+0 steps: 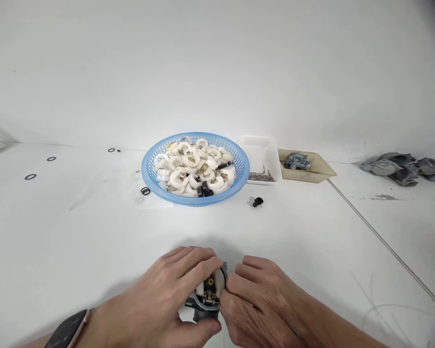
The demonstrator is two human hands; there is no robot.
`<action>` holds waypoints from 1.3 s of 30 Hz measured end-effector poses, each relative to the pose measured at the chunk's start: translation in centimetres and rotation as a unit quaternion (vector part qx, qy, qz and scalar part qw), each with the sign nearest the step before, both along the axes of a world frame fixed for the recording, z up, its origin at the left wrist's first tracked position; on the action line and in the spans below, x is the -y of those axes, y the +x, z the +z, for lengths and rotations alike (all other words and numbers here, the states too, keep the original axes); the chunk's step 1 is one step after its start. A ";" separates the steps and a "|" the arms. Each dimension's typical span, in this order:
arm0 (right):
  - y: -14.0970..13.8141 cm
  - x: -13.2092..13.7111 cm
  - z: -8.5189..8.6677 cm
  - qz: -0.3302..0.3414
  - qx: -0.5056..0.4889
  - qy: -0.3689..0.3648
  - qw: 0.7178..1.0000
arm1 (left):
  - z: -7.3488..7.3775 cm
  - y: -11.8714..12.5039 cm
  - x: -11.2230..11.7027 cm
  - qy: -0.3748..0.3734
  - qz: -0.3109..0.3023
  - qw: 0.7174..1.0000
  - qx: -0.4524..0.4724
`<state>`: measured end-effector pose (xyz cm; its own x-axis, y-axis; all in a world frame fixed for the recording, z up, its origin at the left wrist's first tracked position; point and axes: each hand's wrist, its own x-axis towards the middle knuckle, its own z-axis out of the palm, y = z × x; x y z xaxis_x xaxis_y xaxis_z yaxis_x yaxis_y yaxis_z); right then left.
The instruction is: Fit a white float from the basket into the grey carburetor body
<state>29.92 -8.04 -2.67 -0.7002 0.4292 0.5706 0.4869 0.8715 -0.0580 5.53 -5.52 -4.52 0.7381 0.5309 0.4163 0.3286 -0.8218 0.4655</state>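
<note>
On a white table (94, 232), well in front of the blue basket (195, 169), both hands clasp a small metal part (208, 295): left hand (159, 304) wraps it, right hand (257, 299) pinches its edge. It looks rigid, fairly heavy; best held by the body.

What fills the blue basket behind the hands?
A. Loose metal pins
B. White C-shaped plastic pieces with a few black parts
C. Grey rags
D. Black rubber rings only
B: the blue basket is heaped with white C-shaped plastic pieces, a few black parts among them; the metal pins lie in the clear tray beside it.
</note>
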 end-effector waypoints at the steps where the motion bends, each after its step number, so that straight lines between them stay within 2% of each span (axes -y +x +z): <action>1: 0.0 0.0 0.1 -0.004 -0.003 0.011 1.000 | 0.0 0.0 0.0 0.000 -0.001 1.000 -0.001; 6: -0.1 0.1 0.2 -0.025 -0.009 0.043 0.999 | 0.5 0.3 -0.3 0.021 0.002 1.000 0.007; 11: 0.0 0.2 -0.1 -0.030 -0.031 0.028 0.999 | 0.9 0.2 -0.3 0.029 0.002 1.000 0.003; 15: 0.4 0.4 -0.3 -0.031 -0.053 -0.012 0.998 | 0.7 -0.1 -0.3 0.009 0.001 1.000 -0.015; 22: 0.6 0.6 0.0 -0.031 -0.102 -0.020 0.994 | 0.4 -0.2 -0.3 0.005 0.016 1.000 -0.016; 34: 0.2 0.0 -0.5 -0.023 -0.015 -0.002 1.000 | 0.6 0.1 -0.4 0.006 0.007 1.000 -0.004; 39: 0.2 0.2 -0.6 -0.021 -0.013 0.006 1.000 | 0.6 0.1 -0.4 0.009 0.011 1.000 -0.004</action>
